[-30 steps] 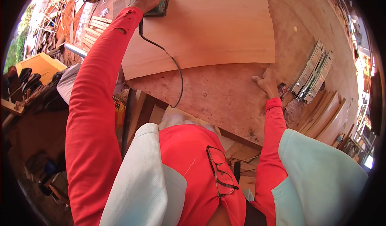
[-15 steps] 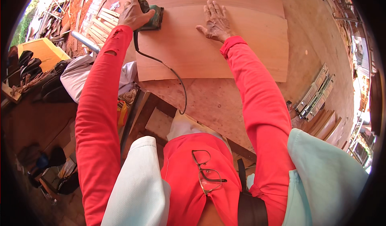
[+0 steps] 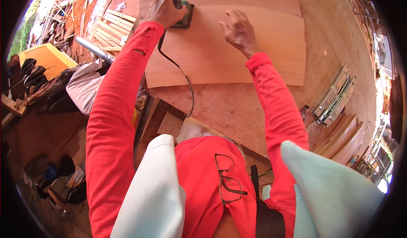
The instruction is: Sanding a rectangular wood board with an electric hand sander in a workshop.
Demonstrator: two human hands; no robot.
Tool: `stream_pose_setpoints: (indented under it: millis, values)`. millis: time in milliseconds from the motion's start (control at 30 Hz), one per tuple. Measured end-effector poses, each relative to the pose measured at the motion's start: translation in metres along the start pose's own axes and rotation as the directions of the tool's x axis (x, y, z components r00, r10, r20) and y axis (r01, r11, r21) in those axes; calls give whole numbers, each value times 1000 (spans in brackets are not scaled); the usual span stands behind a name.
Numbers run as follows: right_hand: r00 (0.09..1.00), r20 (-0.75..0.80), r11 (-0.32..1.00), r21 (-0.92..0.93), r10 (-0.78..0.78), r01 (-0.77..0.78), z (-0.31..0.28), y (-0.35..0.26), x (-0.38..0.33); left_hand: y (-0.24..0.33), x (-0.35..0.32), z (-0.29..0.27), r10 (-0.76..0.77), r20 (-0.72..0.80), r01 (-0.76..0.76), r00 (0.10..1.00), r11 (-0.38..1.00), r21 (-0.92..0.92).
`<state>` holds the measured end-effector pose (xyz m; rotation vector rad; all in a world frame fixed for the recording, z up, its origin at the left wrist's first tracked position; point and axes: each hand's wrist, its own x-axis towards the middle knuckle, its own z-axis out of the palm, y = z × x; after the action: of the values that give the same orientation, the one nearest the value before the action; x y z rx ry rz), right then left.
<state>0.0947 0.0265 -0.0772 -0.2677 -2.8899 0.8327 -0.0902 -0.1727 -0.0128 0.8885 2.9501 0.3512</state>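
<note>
I see my left hand (image 3: 163, 8) wrapped around the dark green electric sander (image 3: 183, 14) at the upper middle of the frame, fingers closed over its top. The sander sits flat on the plywood sheet (image 3: 237, 55), close to the sheet's far left corner, with its body running roughly left to right and its black cord (image 3: 180, 75) trailing from under my wrist, down across the sheet's near edge and over the worktop (image 3: 229, 106) toward my chest. My right hand (image 3: 239, 28) rests on the sheet just to the right of the sander, fingers loosely spread and bent, gripping nothing, fingertips touching the wood. The sheet's long axis runs left to right across the frame; its near edge lies straight over the reddish worktop, and its right edge stops well short of the stacked metal strips (image 3: 335, 96) at the right. Most of the sheet to the right of my hands is bare, open surface. Off the worktop's left edge lie a grey pipe (image 3: 94, 50) and pale wooden slats (image 3: 111, 24). A pair of glasses (image 3: 227, 178) hangs at my shirt front.
</note>
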Motion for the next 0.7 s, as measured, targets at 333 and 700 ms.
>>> stream_pose_setpoints:
  millis: [333, 700]
  values:
    - [894, -117, 754, 590, 432, -287, -68, -17, 39, 156, 29, 25, 111, 172, -91, 979, 989, -118]
    - [875, -203, 892, -15, 440, -452, -82, 42, 46, 173, -41, 41, 240, 68, -108, 968, 650, -753]
